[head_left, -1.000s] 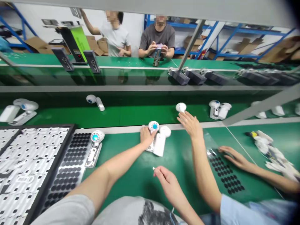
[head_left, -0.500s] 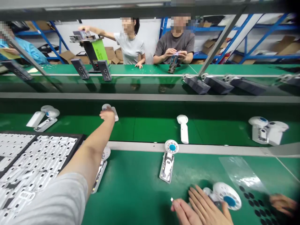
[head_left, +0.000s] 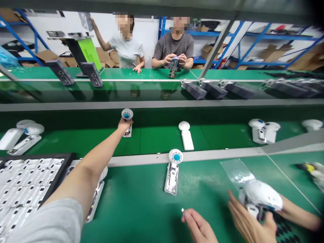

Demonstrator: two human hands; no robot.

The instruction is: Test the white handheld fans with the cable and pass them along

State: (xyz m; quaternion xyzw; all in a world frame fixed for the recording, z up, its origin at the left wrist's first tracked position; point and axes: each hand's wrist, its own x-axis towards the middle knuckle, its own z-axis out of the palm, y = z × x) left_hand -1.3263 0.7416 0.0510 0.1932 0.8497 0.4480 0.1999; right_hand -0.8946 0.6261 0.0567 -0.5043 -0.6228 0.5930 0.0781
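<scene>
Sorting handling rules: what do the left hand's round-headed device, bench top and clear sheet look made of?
Round-headed device in the left hand: likely moulded plastic; smooth, white outer rim.
Bench top: perhaps a rubber or vinyl mat; even green, satin, with diffuse highlights.
Clear sheet: probably thin plastic film, glossy; green shows through and it catches glare.

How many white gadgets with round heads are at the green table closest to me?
3: the middle gadget, beyond the right hand; the left gadget, partly hidden by the left arm; the right gadget, in a co-worker's hand. More may be hidden.
</scene>
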